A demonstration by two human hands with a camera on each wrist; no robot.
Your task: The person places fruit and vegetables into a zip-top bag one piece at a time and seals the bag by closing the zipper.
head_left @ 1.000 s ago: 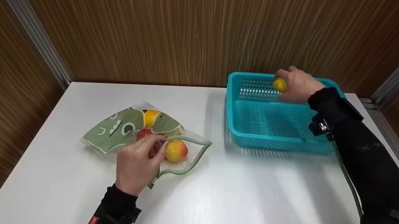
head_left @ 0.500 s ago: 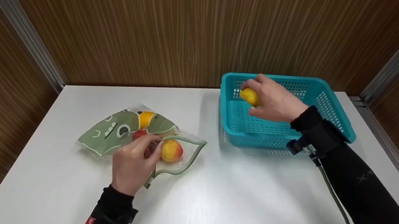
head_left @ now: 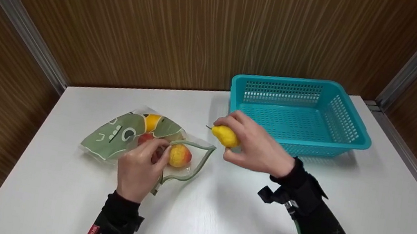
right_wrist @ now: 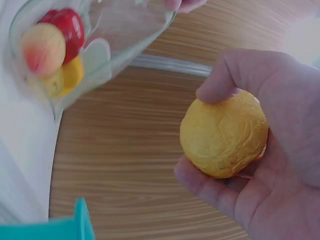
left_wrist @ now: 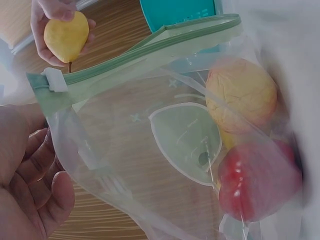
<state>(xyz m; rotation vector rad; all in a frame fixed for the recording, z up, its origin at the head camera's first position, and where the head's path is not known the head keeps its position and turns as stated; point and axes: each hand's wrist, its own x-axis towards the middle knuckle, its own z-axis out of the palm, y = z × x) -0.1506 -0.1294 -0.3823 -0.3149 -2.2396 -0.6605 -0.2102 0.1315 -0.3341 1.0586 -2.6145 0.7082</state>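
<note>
My right hand (head_left: 259, 147) grips a yellow pear (head_left: 225, 136) with its stem pointing left, in the air between the basket and the bag. The right wrist view shows the thumb and fingers around the pear (right_wrist: 225, 135). My left hand (head_left: 140, 169) pinches the upper edge of a clear zip bag (head_left: 118, 138) with a green cartoon print, and the bag's mouth gapes toward the right. Inside lie a yellow-red peach-like fruit (head_left: 180, 156) close to the mouth, a shiny red fruit (left_wrist: 255, 182) and something orange-yellow (head_left: 152, 122). The left fingertips are partly hidden.
A turquoise plastic basket (head_left: 353, 145) stands at the back right of the white table (head_left: 217, 225), with no fruit visible in it. Wood-grain panels (head_left: 221, 32) rise behind the table and at both sides.
The right hand has carried the pear out of the basket, leftward and nearer, to beside the bag's mouth. The left hand has kept its hold on the bag.
</note>
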